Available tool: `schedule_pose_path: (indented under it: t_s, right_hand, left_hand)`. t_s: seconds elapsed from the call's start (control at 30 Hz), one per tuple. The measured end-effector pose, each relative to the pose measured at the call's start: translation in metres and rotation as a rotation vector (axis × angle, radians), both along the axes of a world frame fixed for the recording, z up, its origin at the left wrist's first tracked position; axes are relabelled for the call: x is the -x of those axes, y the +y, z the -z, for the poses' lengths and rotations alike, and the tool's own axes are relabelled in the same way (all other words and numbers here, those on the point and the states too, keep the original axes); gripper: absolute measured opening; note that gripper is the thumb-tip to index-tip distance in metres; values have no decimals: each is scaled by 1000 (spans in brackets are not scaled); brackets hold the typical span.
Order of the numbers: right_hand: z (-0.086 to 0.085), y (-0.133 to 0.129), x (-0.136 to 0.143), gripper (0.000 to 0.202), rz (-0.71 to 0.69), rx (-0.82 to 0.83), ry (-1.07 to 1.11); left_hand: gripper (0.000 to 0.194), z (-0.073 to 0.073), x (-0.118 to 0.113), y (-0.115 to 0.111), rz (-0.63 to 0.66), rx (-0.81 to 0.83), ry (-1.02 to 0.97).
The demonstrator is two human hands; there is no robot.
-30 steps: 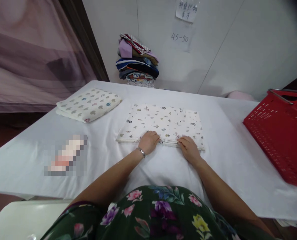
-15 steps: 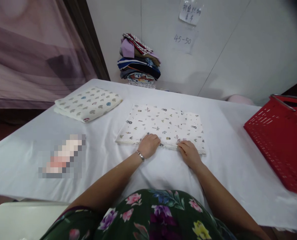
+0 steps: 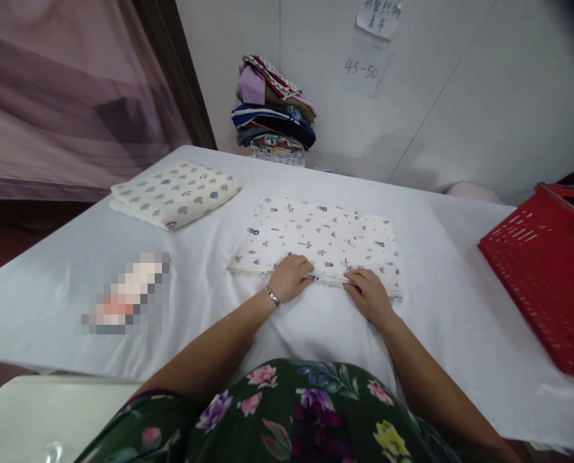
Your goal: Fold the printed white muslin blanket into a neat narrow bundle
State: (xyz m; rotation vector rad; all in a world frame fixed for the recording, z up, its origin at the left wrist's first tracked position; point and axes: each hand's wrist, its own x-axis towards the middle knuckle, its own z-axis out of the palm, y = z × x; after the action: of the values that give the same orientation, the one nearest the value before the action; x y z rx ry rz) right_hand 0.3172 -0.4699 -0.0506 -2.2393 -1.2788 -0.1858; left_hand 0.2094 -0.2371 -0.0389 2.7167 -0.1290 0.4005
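Note:
A folded white cloth (image 3: 316, 235) with small plant and pineapple-like prints lies flat on the table in front of me. My left hand (image 3: 291, 278), with a bracelet at the wrist, grips the near edge left of its middle, fingers on top and thumb at the layered edge. Farther right along that same edge, my right hand (image 3: 368, 297) pinches the layers between thumb and fingers. A short stretch of the stacked edge shows between the two hands. The undersides of both hands are hidden.
Another folded cloth (image 3: 175, 193) with mushroom-like prints lies at the back left. A blurred-out object (image 3: 130, 289) is nearer on the left. At the right edge stands a red basket (image 3: 547, 276). Stacked fabrics (image 3: 275, 112) rise behind the white table (image 3: 441, 360), against the wall.
The whole view has shifted slightly with my head. Both hands stay on the near edge of the cloth, with almost no movement.

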Motion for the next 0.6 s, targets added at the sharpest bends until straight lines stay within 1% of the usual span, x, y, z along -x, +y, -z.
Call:
schedule_pose_path:
  t_s: [0.17, 0.3, 0.47, 0.6]
  right_hand:
    - [5, 1, -3, 23, 17, -27, -20]
    - [5, 0, -2, 24, 16, -37, -57]
    - [4, 0, 0, 25, 12, -56, -91]
    - [4, 0, 1, 23, 22, -69, -89]
  left_hand:
    - [14, -3, 0, 0, -9, 35, 16]
    - [16, -1, 0, 0, -14, 57, 4]
    - [19, 2, 1, 0, -22, 43, -13]
    - [18, 0, 3, -1, -38, 39, -20]
